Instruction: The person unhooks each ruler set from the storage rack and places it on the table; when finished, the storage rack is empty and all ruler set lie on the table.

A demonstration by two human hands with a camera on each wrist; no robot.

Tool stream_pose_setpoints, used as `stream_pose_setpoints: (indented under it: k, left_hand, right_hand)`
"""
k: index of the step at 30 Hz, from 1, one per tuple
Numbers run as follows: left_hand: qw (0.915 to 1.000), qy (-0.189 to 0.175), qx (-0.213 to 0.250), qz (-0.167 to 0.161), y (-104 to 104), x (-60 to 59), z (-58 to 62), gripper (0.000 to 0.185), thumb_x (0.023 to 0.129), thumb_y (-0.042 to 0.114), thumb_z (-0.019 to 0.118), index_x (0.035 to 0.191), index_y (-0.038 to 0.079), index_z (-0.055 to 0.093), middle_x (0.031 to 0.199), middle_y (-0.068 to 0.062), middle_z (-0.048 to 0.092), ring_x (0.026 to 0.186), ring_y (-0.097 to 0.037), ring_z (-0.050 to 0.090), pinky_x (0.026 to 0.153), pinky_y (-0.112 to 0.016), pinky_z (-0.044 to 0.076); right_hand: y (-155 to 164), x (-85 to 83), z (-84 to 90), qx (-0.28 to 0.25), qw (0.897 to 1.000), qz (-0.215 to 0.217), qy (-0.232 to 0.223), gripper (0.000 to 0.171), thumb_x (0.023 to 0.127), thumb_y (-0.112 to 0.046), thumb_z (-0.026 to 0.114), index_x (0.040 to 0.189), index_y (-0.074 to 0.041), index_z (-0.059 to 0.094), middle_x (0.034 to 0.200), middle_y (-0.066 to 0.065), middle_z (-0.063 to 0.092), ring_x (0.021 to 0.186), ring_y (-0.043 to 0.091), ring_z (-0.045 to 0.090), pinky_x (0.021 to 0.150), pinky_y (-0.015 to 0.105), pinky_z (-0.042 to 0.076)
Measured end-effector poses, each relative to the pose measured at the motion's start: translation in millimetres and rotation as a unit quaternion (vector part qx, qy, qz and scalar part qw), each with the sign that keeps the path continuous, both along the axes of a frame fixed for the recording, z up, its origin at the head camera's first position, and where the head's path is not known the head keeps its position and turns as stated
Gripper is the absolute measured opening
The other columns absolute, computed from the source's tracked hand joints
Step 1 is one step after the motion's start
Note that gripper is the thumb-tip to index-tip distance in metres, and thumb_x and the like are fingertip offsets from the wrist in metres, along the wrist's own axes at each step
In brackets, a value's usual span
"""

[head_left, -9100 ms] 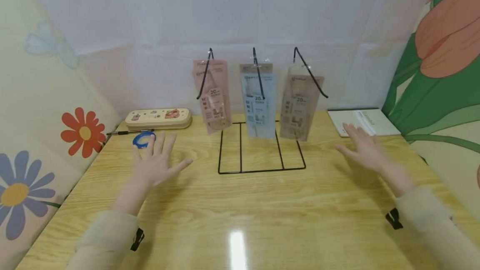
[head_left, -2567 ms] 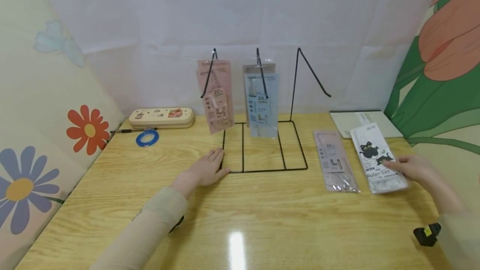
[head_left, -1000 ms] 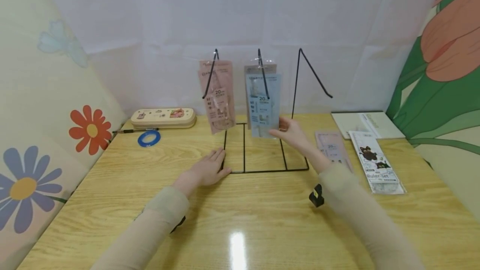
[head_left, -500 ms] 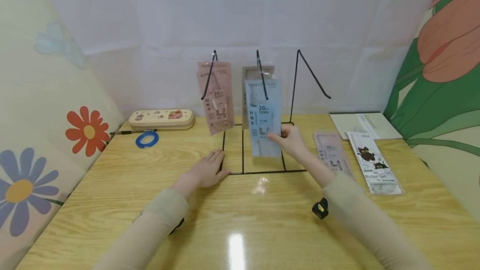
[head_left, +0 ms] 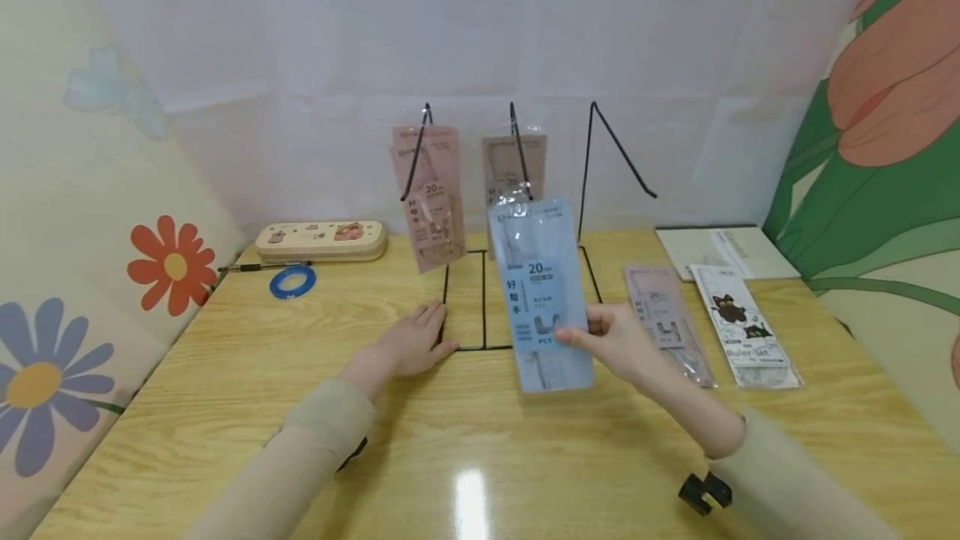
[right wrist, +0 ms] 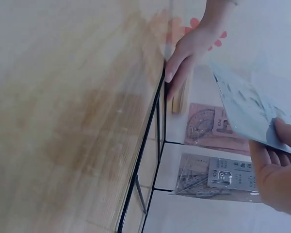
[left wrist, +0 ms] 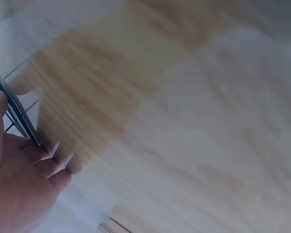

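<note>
My right hand (head_left: 622, 344) pinches a blue ruler-set packet (head_left: 536, 273) between thumb and fingers, thumb on the printed front. The packet hangs upright in front of the black wire rack (head_left: 483, 298), below its middle hook. My left hand (head_left: 412, 340) rests with extended fingers at the rack's left front corner; in the left wrist view the palm (left wrist: 22, 189) shows beside the base wire. Pink ruler-set packets (head_left: 435, 198) hang on the left hook, and a grey-brown packet (head_left: 513, 157) is on the middle one. The right hook (head_left: 626, 148) bears nothing.
On the table's right lie a pinkish ruler-set packet (head_left: 660, 307) and a white one with cat drawings (head_left: 742, 323). Behind them is a pale notebook (head_left: 690, 247). A cream pencil case (head_left: 322, 242), a pen (head_left: 262, 267) and a blue ring (head_left: 275, 283) lie at back left.
Earlier, the right hook's packets went to the table at right. Since then my right hand has drawn the blue packet off the middle hook, forward and down. My left hand stays at the rack.
</note>
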State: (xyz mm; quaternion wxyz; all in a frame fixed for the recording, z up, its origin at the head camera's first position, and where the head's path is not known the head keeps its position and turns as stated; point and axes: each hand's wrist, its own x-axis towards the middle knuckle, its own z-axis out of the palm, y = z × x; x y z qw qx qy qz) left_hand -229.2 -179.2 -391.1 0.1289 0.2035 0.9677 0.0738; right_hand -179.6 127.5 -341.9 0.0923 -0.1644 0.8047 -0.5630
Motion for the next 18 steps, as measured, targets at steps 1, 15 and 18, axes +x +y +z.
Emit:
stream_pose_setpoints:
  k: [1, 15, 18]
  left_hand:
    - [1.0000, 0.001, 0.000, -0.001, 0.3, -0.5, -0.6, 0.071, 0.101, 0.040, 0.036, 0.147, -0.009, 0.015, 0.154, -0.028, 0.011, 0.143, -0.042, 0.013, 0.118, -0.051, 0.016]
    - [1.0000, -0.001, 0.001, -0.002, 2.0, -0.9, 1.3, 0.069, 0.102, 0.039, 0.036, 0.146, -0.010, 0.015, 0.154, -0.028, 0.011, 0.143, -0.043, 0.012, 0.118, -0.051, 0.015]
    - [1.0000, -0.001, -0.002, -0.002, 2.4, -0.2, 2.4, 0.069, 0.102, 0.038, 0.036, 0.146, -0.011, 0.015, 0.154, -0.028, 0.012, 0.143, -0.043, 0.013, 0.118, -0.051, 0.016]
  right_hand:
    - [3.0, 5.6, 0.0, 0.002, 1.000, 0.003, -0.002, 0.035, 0.088, -0.019, 0.066, 0.118, -0.003, 0.063, 0.113, 0.016, 0.068, 0.098, 0.026, 0.069, 0.085, 0.036, 0.057]
    - [103.5, 59.6, 15.0, 0.051, 0.993, -0.105, 0.027, 0.033, 0.088, -0.017, 0.066, 0.114, 0.003, 0.064, 0.096, -0.005, 0.074, 0.080, 0.005, 0.069, 0.071, 0.025, 0.056]
    - [142.8, 57.5, 15.6, 0.078, 0.982, -0.165, 0.048, 0.020, 0.090, -0.018, 0.064, 0.109, -0.017, 0.070, 0.089, -0.025, 0.069, 0.077, -0.001, 0.067, 0.067, 0.019, 0.054]
